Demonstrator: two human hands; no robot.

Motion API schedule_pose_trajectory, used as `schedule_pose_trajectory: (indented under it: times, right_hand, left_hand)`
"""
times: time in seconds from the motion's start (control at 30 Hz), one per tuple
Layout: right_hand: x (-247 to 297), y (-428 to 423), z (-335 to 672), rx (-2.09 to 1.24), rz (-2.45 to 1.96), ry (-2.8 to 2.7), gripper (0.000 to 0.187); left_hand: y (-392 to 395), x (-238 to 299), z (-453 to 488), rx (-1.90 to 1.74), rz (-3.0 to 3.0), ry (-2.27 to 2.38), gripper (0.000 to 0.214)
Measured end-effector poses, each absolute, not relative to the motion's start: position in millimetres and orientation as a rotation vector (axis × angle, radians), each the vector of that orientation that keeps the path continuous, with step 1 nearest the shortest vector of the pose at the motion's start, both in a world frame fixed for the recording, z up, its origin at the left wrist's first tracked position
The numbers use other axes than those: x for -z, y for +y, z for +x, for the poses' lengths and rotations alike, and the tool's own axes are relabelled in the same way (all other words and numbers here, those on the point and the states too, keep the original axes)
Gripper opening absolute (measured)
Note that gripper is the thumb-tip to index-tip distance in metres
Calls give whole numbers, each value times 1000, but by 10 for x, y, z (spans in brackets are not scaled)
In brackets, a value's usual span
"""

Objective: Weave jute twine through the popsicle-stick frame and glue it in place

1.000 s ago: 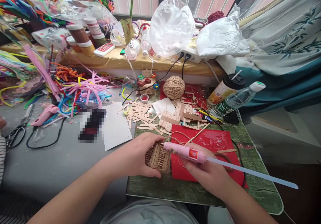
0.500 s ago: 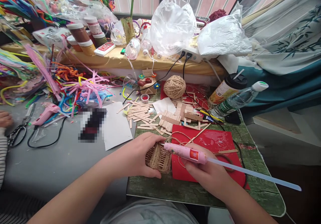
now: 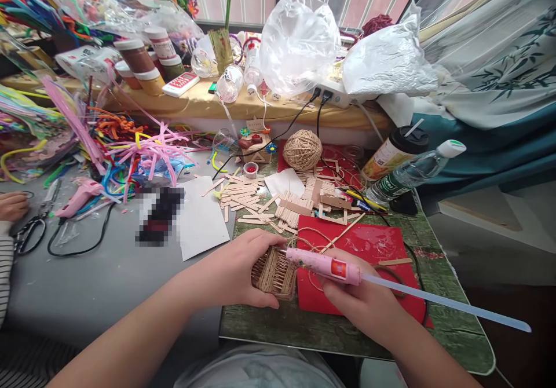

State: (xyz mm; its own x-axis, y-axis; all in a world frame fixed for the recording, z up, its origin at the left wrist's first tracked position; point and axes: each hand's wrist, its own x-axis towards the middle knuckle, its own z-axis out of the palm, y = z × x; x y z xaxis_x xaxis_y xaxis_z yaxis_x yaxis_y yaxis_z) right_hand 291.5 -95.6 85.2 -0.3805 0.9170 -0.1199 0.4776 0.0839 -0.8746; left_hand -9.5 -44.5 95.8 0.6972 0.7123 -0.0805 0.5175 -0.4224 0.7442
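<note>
My left hand [image 3: 243, 269] grips a small twine-wrapped box [image 3: 275, 275], with thumb and fingers around its left side. In my right hand [image 3: 354, 295] is a pink glue gun [image 3: 324, 265], its nozzle pointing left at the box's upper edge. A long translucent glue stick [image 3: 447, 301] sticks out of the gun's back end. A strand of twine [image 3: 315, 234] loops from the box over the red sheet [image 3: 365, 237]. Whether the nozzle touches the box I cannot tell.
Beyond the hands lie loose craft sticks [image 3: 243, 194], a twine ball [image 3: 303, 149] and a white sheet [image 3: 202, 220]. A water bottle [image 3: 406, 174] and a lidded cup [image 3: 393, 150] stand at right. Another person's hand [image 3: 13, 207] rests at far left, near scissors [image 3: 30, 231].
The glue gun has shifted slightly right, its nozzle drawn a little back along the box's edge. My left hand and the box stay put. The other person's hand has moved slightly right.
</note>
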Motion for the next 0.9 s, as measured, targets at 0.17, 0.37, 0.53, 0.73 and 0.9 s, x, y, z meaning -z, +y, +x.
schedule_pose_trajectory:
  times: [0.17,0.37,0.53,0.73,0.9]
  right_hand:
    - [-894,-955,2882,-1232,-1396,-1863,10]
    - [-871,-962,2892,-1237,-1427,-1846,7]
    - [-877,-948,2911,-1216,-1424,-1847,6]
    - [-881,-961,2888,-1226,-1413,-1832,10]
    - [-887,-955,3159,-1178,-1429,-1900,12]
  left_hand:
    - [-437,-953,-94,-322,2109,931,93]
    - [-439,-958,-100,-306,2111,944,93]
    - [-442,-964,-97,-323,2082,951,92]
    - [-444,-971,-100,-333,2071,949,92]
    - [-440,-973,-106,-305,2073,965,91]
